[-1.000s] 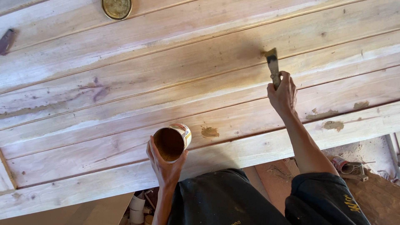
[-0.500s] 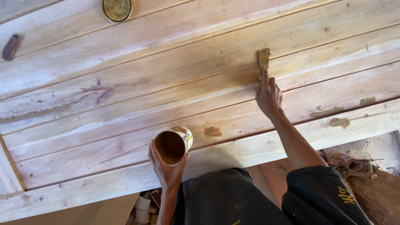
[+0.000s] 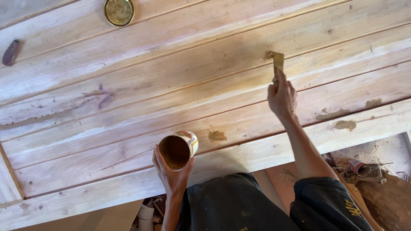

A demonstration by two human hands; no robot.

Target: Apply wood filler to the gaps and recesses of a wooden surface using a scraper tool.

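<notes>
- The surface [image 3: 128, 98] is a broad panel of pale wooden boards with long grooves between them, the grain streaked pink and tan, with a yellowish stained band near the middle.
- Brown putty patches [image 3: 217, 135] dot the boards, rough and matte; two more sit toward the right edge.
- The can [image 3: 179, 149] is a small metal cylinder, open end facing the camera, its inside coated brown.
- The left hand [image 3: 169, 173] cups the can from below, fingers wrapped around its side, wrist bent up from the lap.
- The right hand [image 3: 281, 96] reaches out on a straight arm, fingers pressed together around the handle of a putty knife [image 3: 278, 63].
- The knife's flat blade, smeared tan, touches the board at a groove.
- A round brass-coloured lid [image 3: 119, 11] lies at the top edge, and a dark oblong object [image 3: 11, 52] at the far left.
- Dark trousers [image 3: 239, 205] fill the bottom; debris lies on the floor [image 3: 376, 171] to the right.
</notes>
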